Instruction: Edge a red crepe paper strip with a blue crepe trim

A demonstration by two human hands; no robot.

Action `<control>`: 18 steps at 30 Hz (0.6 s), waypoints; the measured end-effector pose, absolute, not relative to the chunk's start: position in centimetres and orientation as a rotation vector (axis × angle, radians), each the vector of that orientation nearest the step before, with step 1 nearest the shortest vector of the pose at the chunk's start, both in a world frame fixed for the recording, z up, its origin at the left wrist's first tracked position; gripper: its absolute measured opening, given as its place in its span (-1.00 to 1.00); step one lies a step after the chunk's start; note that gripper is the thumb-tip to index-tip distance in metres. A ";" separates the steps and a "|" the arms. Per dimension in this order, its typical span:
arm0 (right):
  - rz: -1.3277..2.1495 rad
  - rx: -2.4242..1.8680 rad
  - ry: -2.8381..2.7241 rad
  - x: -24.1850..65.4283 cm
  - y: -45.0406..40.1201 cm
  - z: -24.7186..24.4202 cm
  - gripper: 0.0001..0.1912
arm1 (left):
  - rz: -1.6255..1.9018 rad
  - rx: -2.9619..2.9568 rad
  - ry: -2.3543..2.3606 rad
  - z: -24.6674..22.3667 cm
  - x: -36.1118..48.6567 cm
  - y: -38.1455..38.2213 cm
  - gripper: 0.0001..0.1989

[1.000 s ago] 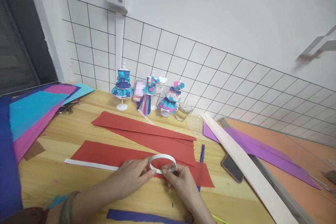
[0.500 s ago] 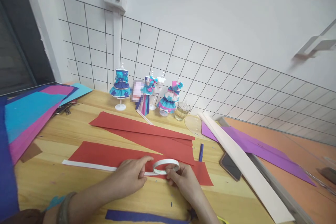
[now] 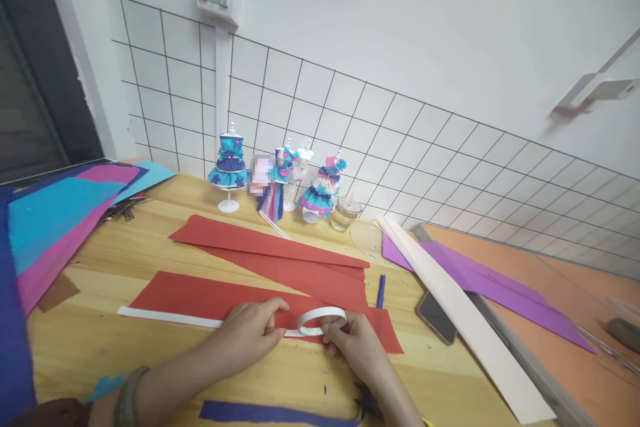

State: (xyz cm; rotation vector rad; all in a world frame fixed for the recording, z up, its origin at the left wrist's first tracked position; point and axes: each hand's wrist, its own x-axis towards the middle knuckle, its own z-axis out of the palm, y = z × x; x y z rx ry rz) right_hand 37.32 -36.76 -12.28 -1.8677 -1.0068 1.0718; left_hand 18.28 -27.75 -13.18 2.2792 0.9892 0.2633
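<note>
A roll of white tape (image 3: 323,313) stands tilted near the lower edge of a red sheet (image 3: 200,297), its rim pinched by my right hand (image 3: 353,340). White tape (image 3: 170,317) runs along the sheet's lower edge from its left end and passes under my left hand (image 3: 253,330). That hand lies on the strip with its index finger and thumb apart, just left of the roll. More red sheets (image 3: 280,257) lie overlapped behind.
Small dress forms in paper dresses (image 3: 230,163) and a glass (image 3: 345,213) stand at the back. A phone (image 3: 437,317) lies partly under a long pale strip (image 3: 465,323); purple sheet (image 3: 500,293) is to the right. Coloured sheets (image 3: 55,213) lie at left, a blue strip (image 3: 275,412) in front.
The tape roll and my right hand have moved slightly right, away from my left hand. My left hand has stayed nearly in place.
</note>
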 end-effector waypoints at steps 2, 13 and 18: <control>1.073 -1.879 -0.999 37.4 -36.8 -12.3 -0.78 | 0.256 2.273 1.020 -13.2 18.5 -27.7 -0.69; 1.066 -1.869 -0.992 37.9 -36.8 -13.2 -0.80 | 0.247 2.322 1.099 -13.1 18.9 -28.1 -0.64; 1.074 -1.845 -0.999 37.8 -36.8 -13.2 -0.83 | 0.231 2.368 1.131 -12.7 19.2 -28.2 -0.60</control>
